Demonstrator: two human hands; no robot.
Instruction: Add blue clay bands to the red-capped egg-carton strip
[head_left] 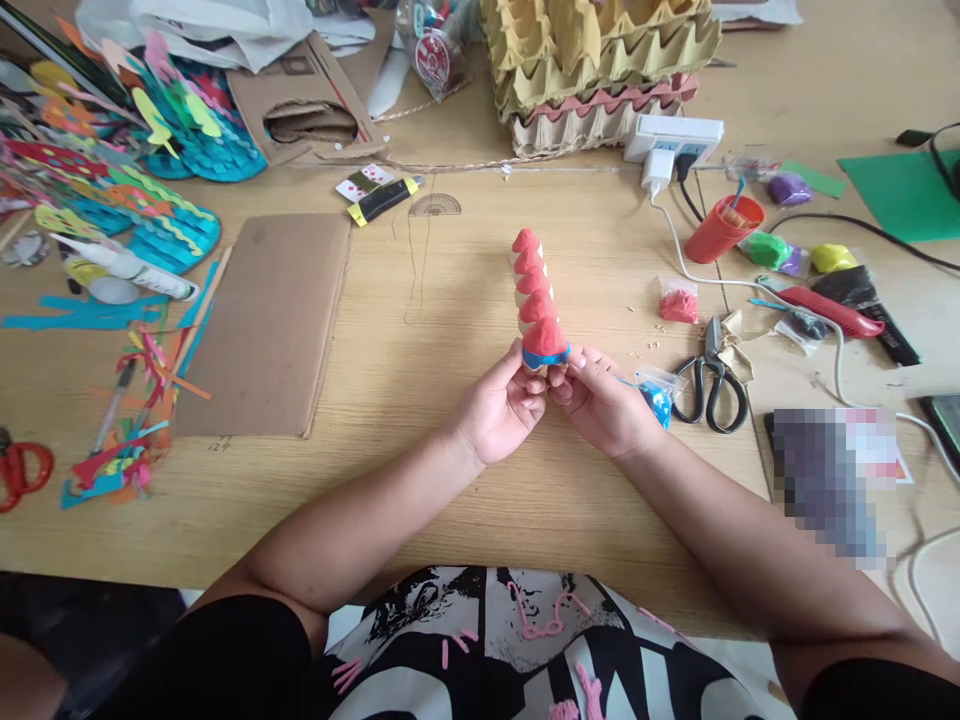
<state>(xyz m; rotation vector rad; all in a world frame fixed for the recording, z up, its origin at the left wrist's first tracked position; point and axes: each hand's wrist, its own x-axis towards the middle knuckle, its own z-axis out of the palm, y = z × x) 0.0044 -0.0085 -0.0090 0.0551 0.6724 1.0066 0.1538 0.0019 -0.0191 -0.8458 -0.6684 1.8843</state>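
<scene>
A strip of egg-carton cups [536, 305] with red-covered tops points away from me above the table. Its nearest cup carries a blue band along the lower edge. My left hand [502, 405] pinches the near end from the left, thumb at the blue band. On the right side of the same cup, my right hand [604, 400] grips with thumb and fingers closed. A small bag of blue clay [658, 400] lies just beyond my right wrist, beside black-handled scissors [712, 380].
Cardboard [262, 325] and paper scraps lie left. Egg trays [600, 60] stand at the back, near a power strip [675, 138] with trailing cables. A red cup [724, 228] and clay packets sit right; red scissors [22, 470] lie far left.
</scene>
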